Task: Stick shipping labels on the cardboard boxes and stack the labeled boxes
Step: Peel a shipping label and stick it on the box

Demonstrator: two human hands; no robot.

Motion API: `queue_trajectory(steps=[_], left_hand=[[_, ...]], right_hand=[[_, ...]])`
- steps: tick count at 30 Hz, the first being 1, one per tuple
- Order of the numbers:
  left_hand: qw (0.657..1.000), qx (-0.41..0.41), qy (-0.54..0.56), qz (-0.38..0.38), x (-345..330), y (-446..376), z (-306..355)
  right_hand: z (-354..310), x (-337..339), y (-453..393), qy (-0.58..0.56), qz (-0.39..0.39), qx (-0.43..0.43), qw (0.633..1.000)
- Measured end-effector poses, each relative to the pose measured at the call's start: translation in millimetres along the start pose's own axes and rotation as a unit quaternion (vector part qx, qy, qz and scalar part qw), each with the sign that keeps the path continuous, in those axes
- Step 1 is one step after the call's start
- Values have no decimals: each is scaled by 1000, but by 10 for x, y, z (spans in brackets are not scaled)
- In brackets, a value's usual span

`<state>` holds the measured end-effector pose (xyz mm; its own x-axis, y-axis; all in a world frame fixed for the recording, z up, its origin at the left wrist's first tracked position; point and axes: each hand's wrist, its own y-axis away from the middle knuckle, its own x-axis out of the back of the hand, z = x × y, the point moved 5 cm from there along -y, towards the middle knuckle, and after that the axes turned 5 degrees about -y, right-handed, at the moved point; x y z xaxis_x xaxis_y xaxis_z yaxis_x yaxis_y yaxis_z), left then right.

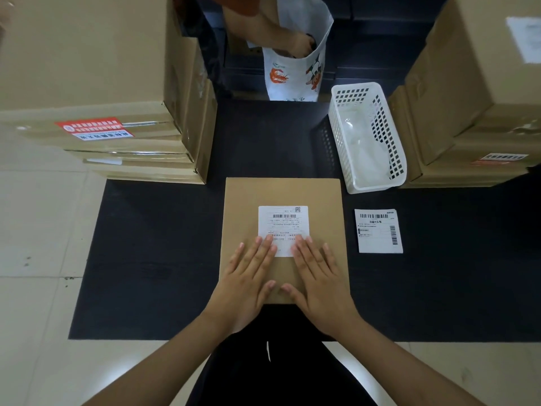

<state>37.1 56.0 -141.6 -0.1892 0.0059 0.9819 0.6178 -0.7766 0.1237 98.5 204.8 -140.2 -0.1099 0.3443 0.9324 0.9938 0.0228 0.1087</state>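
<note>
- Head view: left hand (248,276) and right hand (317,276) lie flat, fingers straight, pressing the label (283,224) on the box (248,197) at the mat's (146,259) near edge.
- Uneven pressing could trap a crease or leave the label's far edge unstuck.
- Spare label (378,231), loose near the mat's right edge below the basket (367,136), could get swept off.
- Left stack (117,136) looks tall; a carelessly placed box may slide.

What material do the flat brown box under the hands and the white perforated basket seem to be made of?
The flat brown box looks like plain cardboard: matte, even tan face, no gloss. The white perforated basket looks like moulded plastic: smooth, slightly shiny walls with regular rectangular holes. Both hands press a white paper label flat on the box.
</note>
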Motion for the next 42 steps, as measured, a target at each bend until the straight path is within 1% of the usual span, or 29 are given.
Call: queue_trajectory(steps=[7,13,16,18,20,22,24,25,27,28,29,31,33,36,42], left_hand=[[1000,4,5,6,3,-9,6],[1000,4,12,-2,-4,-1,1],[999,9,33,-16,-4,0,0],[996,22,81,-7,32,0,-31],[990,51,133,16,120,-3,-96],[982,95,153,60,214,0,-190],[966,166,175,97,239,9,-314],[950,212,203,101,209,20,-378],[905,301,286,91,121,50,-470],[883,329,326,77,68,67,-495],[863,346,364,59,23,84,-502],[828,349,438,34,-26,100,-491],[803,355,478,27,5,113,-478],[792,361,491,26,99,114,-472],[791,361,491,48,347,61,-511]], right_hand=[[12,21,17,-22,22,-54,998],[15,11,19,-15,20,-52,998],[9,6,22,-14,17,-53,998],[53,34,32,-24,31,-85,996],[161,99,60,-33,54,-140,988],[259,144,92,-46,75,-178,980],[316,159,121,-90,94,-218,967],[338,165,132,-119,106,-244,957],[370,181,161,-159,128,-299,932],[378,185,177,-173,135,-324,920],[389,171,195,-191,135,-345,909],[400,123,211,-244,128,-379,884],[407,89,196,-289,130,-400,860],[405,75,146,-311,134,-403,850],[341,247,136,-302,160,-405,848]])
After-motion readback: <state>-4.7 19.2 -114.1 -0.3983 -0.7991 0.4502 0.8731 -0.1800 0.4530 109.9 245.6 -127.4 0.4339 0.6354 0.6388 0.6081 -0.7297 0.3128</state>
